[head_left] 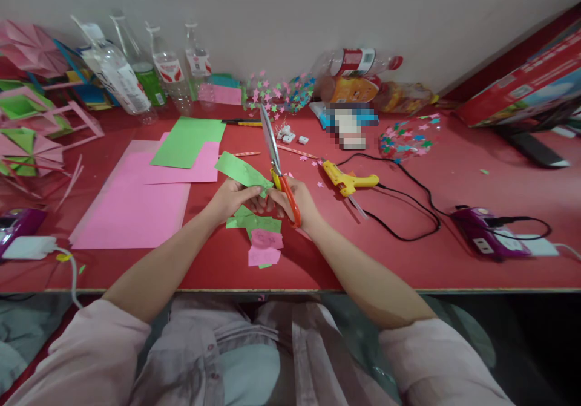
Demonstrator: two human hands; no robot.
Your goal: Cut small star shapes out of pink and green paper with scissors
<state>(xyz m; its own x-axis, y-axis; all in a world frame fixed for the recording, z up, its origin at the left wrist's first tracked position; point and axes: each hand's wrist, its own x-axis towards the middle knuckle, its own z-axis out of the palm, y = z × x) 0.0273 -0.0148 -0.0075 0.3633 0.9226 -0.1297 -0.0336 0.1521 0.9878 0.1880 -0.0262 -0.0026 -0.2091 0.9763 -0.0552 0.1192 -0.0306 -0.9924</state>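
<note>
My left hand (pixel 236 200) is closed on a strip of green paper (pixel 241 170), its thumb lying along the lower edge. Orange-and-yellow-handled scissors (pixel 290 200) are in my right hand (pixel 299 203), blades pointing up and away from me. The right fingertips also meet the right end of the green strip, close to the left hand. Just below the hands, cut green pieces (pixel 267 223) and pink pieces (pixel 264 256) of paper lie on the red table. Some right-hand fingers are hidden behind the scissor handles.
Pink sheets (pixel 136 200) and a green sheet (pixel 190 143) lie at left. A yellow glue gun (pixel 349 179) with a looping black cord rests at right, near a purple power socket (pixel 488 233). Bottles (pixel 167 67) stand along the wall; paper frames (pixel 31 103) fill the far left.
</note>
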